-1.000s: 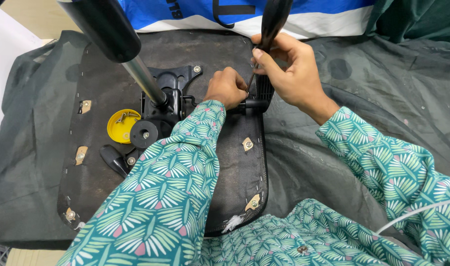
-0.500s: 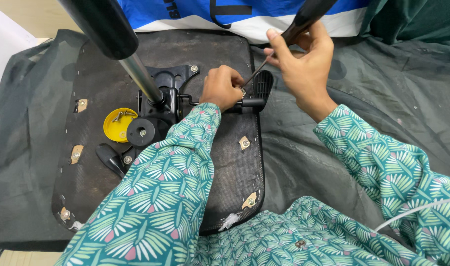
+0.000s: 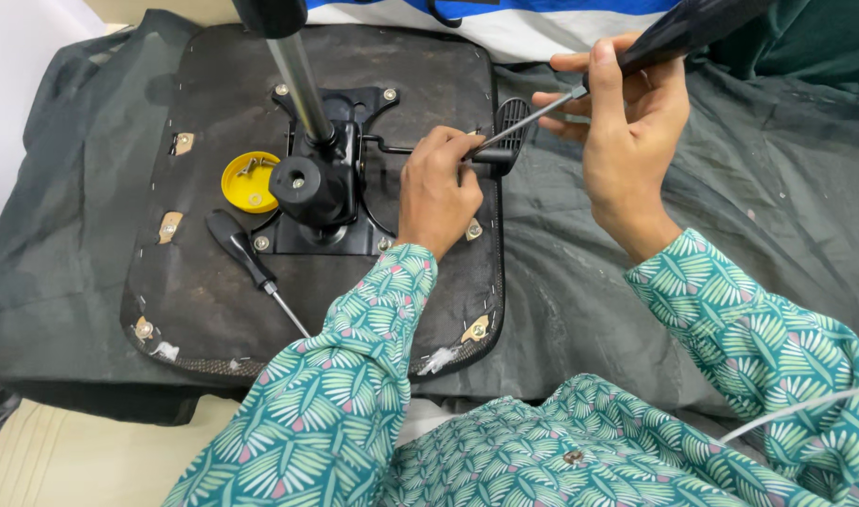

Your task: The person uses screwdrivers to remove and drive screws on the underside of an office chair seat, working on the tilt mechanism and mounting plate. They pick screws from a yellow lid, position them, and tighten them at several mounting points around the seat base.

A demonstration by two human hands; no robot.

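1. Our right hand (image 3: 626,141) at 1 o'clock has its fingers wrapped around the black handle of a screwdriver (image 3: 580,89); the shaft slants down toward 9 o'clock to the lever paddle (image 3: 509,131).
2. Our left hand (image 3: 437,192), near centre, pinches the lever stem just beside the paddle, fingers narrow and closed on it.
3. The paddle sits at the seat base's (image 3: 213,282) 3 o'clock edge, overhanging the dark cloth (image 3: 777,188).
4. Open room: bare cloth spreads toward 3 and 4 o'clock; the base's 6 o'clock strip is bare.
5. At 10 o'clock, a metal column (image 3: 298,84) rises from the mechanism plate (image 3: 321,188); a yellow cap (image 3: 246,183) holding screws lies just beside it.
6. A second screwdriver (image 3: 251,268) lies at 8 o'clock, untouched.
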